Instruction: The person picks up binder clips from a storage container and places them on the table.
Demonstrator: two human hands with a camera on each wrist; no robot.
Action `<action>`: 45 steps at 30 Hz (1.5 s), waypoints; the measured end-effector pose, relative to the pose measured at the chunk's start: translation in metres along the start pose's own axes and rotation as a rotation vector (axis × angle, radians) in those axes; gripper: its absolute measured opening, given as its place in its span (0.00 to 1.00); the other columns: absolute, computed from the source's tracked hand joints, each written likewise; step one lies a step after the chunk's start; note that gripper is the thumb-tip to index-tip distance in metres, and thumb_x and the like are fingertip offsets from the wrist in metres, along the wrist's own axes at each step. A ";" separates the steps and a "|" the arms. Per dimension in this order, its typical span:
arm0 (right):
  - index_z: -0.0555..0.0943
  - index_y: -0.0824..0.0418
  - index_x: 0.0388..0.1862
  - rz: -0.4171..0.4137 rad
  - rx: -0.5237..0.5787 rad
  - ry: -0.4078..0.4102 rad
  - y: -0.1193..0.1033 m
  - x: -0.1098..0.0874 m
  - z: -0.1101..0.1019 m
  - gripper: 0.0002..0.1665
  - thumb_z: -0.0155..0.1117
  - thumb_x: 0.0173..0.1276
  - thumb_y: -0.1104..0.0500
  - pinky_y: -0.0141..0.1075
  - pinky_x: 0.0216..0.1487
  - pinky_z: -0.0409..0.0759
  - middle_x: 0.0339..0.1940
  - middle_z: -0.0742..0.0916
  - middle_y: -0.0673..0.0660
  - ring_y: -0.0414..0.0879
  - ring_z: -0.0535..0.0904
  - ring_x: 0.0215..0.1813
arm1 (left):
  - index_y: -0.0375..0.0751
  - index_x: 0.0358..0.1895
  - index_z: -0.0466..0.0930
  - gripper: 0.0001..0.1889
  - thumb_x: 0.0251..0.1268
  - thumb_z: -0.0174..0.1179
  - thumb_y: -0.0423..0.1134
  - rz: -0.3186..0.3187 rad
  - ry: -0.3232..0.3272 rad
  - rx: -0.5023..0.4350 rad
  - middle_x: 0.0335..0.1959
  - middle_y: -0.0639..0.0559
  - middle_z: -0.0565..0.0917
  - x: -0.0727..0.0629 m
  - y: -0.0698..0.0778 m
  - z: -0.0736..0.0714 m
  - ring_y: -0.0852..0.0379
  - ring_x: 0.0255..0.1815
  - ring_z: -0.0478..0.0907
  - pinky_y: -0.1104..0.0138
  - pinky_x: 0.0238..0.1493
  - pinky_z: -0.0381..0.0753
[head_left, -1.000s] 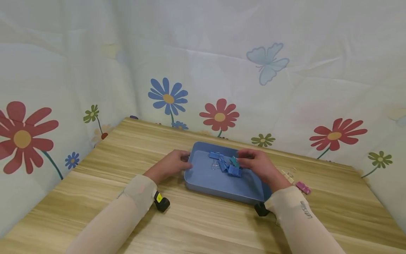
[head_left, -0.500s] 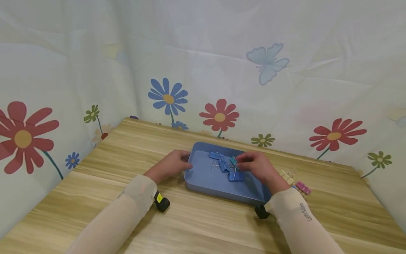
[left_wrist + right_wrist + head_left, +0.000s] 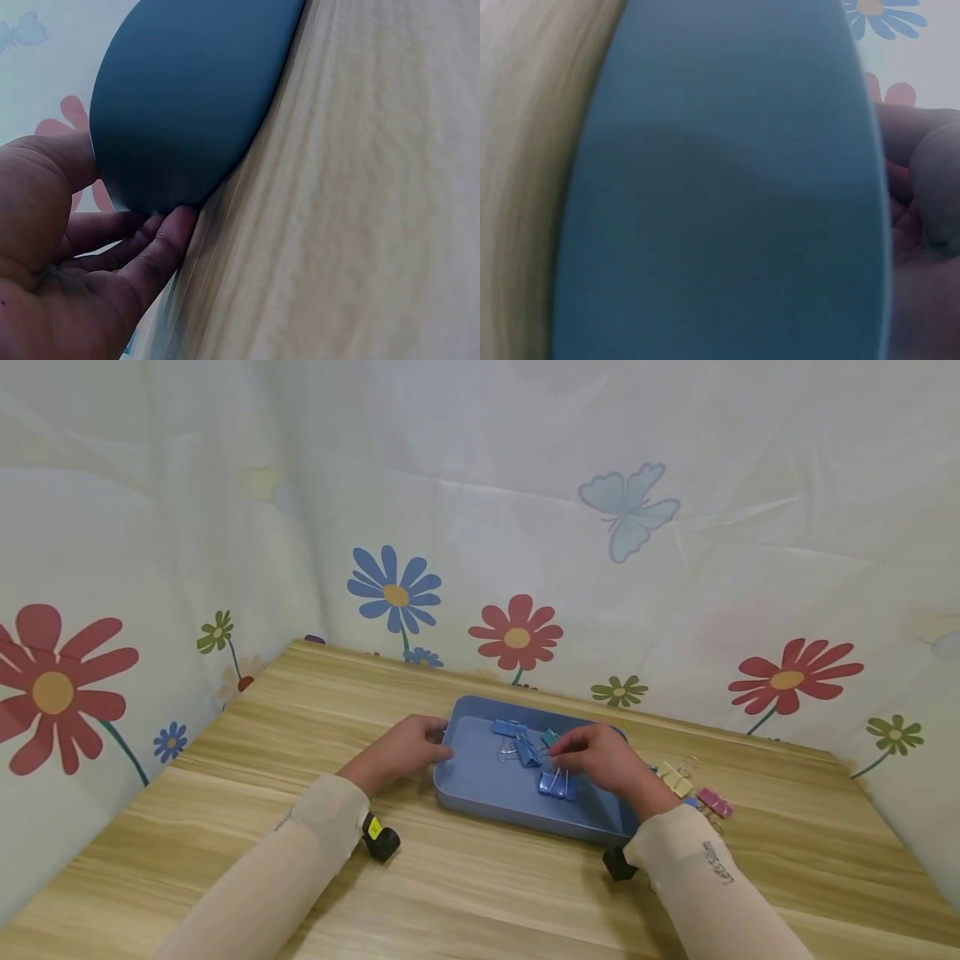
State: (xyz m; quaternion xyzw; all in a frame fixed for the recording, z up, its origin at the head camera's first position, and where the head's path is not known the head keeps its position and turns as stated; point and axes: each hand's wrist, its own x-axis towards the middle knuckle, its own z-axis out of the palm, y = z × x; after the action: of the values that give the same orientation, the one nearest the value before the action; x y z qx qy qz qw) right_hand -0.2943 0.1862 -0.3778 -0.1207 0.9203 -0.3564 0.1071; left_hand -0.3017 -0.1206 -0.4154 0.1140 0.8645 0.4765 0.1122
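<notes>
On the table sits a shallow blue tray [image 3: 495, 787] with several binder clips in it. My left hand [image 3: 402, 750] grips its left end, thumb at the rim and fingers against the outer wall, as the left wrist view also shows [image 3: 112, 247]. Over the tray's right half, my right hand [image 3: 603, 760] has thumb and index fingertips at the upright wire handles of a blue binder clip [image 3: 557, 786]. A teal binder clip [image 3: 550, 737] lies just behind those fingertips. Two more blue clips lie to the left. In the right wrist view the tray wall hides the fingertips.
Right of the tray, a yellow binder clip [image 3: 675, 779] and a pink binder clip [image 3: 716, 802] lie on the wooden table [image 3: 480, 893], with a blue one partly hidden by the right wrist. A flowered curtain [image 3: 465, 510] hangs behind the table.
The right hand has moved slightly toward the tray's front. The blue clip at its fingertips has shifted forward and now shows its handles upright. The left hand keeps its grip on the tray.
</notes>
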 end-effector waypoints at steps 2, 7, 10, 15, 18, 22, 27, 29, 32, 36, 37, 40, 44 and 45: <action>0.86 0.60 0.45 -0.003 -0.033 -0.008 0.000 -0.003 -0.002 0.12 0.65 0.66 0.57 0.42 0.46 0.83 0.40 0.87 0.54 0.43 0.82 0.37 | 0.32 0.67 0.68 0.29 0.63 0.61 0.37 0.001 0.002 -0.001 0.60 0.41 0.79 -0.001 0.001 0.000 0.50 0.57 0.79 0.56 0.60 0.78; 0.85 0.63 0.46 -0.022 -0.031 -0.026 0.005 -0.008 -0.007 0.12 0.65 0.66 0.59 0.41 0.44 0.84 0.39 0.88 0.55 0.44 0.84 0.35 | 0.32 0.68 0.68 0.30 0.63 0.61 0.38 -0.010 0.005 0.012 0.60 0.41 0.79 0.000 0.002 0.002 0.50 0.58 0.78 0.56 0.61 0.77; 0.85 0.64 0.45 -0.030 -0.008 -0.038 0.008 -0.011 -0.009 0.12 0.65 0.66 0.60 0.42 0.44 0.84 0.39 0.88 0.56 0.45 0.85 0.35 | 0.32 0.67 0.69 0.29 0.63 0.61 0.38 -0.003 0.001 0.013 0.59 0.41 0.80 0.001 0.002 0.002 0.49 0.58 0.78 0.56 0.61 0.77; 0.85 0.63 0.44 -0.014 0.009 -0.055 0.011 -0.018 -0.013 0.10 0.64 0.66 0.61 0.43 0.46 0.84 0.40 0.88 0.57 0.46 0.85 0.36 | 0.31 0.67 0.69 0.29 0.63 0.61 0.37 0.017 -0.005 0.007 0.59 0.39 0.80 0.001 0.002 0.001 0.48 0.59 0.78 0.55 0.62 0.77; 0.86 0.62 0.44 0.004 0.010 -0.058 0.013 -0.022 -0.017 0.10 0.64 0.66 0.60 0.44 0.48 0.84 0.41 0.87 0.56 0.45 0.85 0.36 | 0.32 0.67 0.69 0.29 0.62 0.61 0.37 0.014 -0.003 0.005 0.59 0.40 0.80 0.003 0.001 0.001 0.48 0.59 0.77 0.55 0.62 0.76; 0.86 0.61 0.44 0.018 0.015 -0.054 0.013 -0.029 -0.021 0.10 0.64 0.66 0.59 0.44 0.49 0.83 0.42 0.87 0.56 0.44 0.85 0.37 | 0.33 0.67 0.69 0.30 0.62 0.62 0.38 0.008 -0.002 -0.004 0.60 0.41 0.80 0.004 -0.002 0.001 0.49 0.60 0.77 0.56 0.62 0.76; 0.85 0.64 0.47 -0.012 0.021 -0.050 0.011 -0.039 -0.030 0.13 0.64 0.67 0.58 0.44 0.49 0.83 0.43 0.87 0.57 0.45 0.85 0.39 | 0.32 0.68 0.68 0.30 0.63 0.61 0.38 0.010 -0.006 0.015 0.60 0.41 0.79 0.003 0.000 0.000 0.48 0.60 0.77 0.55 0.62 0.76; 0.84 0.64 0.48 -0.024 0.022 -0.041 0.010 -0.043 -0.033 0.14 0.64 0.67 0.58 0.45 0.50 0.83 0.43 0.87 0.56 0.45 0.85 0.40 | 0.32 0.68 0.68 0.30 0.63 0.61 0.38 0.007 -0.005 0.017 0.60 0.40 0.79 0.003 0.000 -0.001 0.48 0.60 0.77 0.55 0.62 0.76; 0.84 0.63 0.49 -0.039 0.026 -0.021 0.009 -0.051 -0.039 0.16 0.64 0.67 0.56 0.47 0.51 0.82 0.44 0.86 0.56 0.45 0.85 0.42 | 0.31 0.67 0.68 0.30 0.63 0.61 0.37 0.009 -0.008 0.011 0.60 0.39 0.79 0.002 0.000 -0.001 0.47 0.60 0.77 0.55 0.62 0.76; 0.83 0.63 0.50 -0.047 0.060 -0.007 0.008 -0.061 -0.046 0.16 0.64 0.67 0.56 0.49 0.51 0.82 0.45 0.86 0.58 0.47 0.84 0.43 | 0.30 0.67 0.68 0.30 0.63 0.61 0.37 0.013 -0.013 0.011 0.59 0.39 0.80 0.003 -0.001 -0.001 0.47 0.59 0.78 0.56 0.61 0.77; 0.83 0.63 0.50 -0.048 0.066 -0.002 0.009 -0.063 -0.047 0.16 0.64 0.68 0.56 0.48 0.50 0.82 0.46 0.86 0.59 0.48 0.84 0.43 | 0.30 0.68 0.67 0.30 0.63 0.61 0.37 0.010 -0.013 0.010 0.59 0.39 0.80 0.003 -0.001 -0.001 0.47 0.59 0.78 0.56 0.61 0.77; 0.84 0.61 0.48 -0.043 0.074 0.023 0.009 -0.069 -0.051 0.15 0.65 0.67 0.54 0.44 0.48 0.82 0.45 0.86 0.58 0.48 0.84 0.43 | 0.30 0.68 0.67 0.30 0.63 0.61 0.38 0.013 -0.015 0.013 0.59 0.39 0.79 0.003 -0.002 -0.001 0.47 0.59 0.77 0.56 0.61 0.77; 0.84 0.62 0.47 -0.066 0.092 0.057 0.010 -0.077 -0.056 0.16 0.66 0.66 0.53 0.37 0.46 0.83 0.44 0.86 0.60 0.50 0.84 0.42 | 0.29 0.68 0.66 0.30 0.64 0.60 0.38 0.018 -0.012 0.019 0.60 0.38 0.79 0.002 -0.001 -0.001 0.47 0.59 0.77 0.55 0.61 0.77; 0.84 0.63 0.47 -0.077 0.105 0.063 0.011 -0.079 -0.057 0.17 0.66 0.66 0.53 0.36 0.45 0.83 0.44 0.86 0.61 0.51 0.85 0.43 | 0.29 0.68 0.66 0.30 0.64 0.60 0.38 0.019 -0.011 0.023 0.60 0.38 0.79 0.002 -0.001 -0.001 0.47 0.59 0.77 0.55 0.61 0.77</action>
State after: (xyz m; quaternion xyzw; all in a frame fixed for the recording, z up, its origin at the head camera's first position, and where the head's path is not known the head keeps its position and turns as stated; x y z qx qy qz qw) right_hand -0.2367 0.2533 -0.3352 -0.1392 0.8979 -0.4117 0.0705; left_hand -0.3041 -0.1213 -0.4160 0.1261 0.8682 0.4669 0.1111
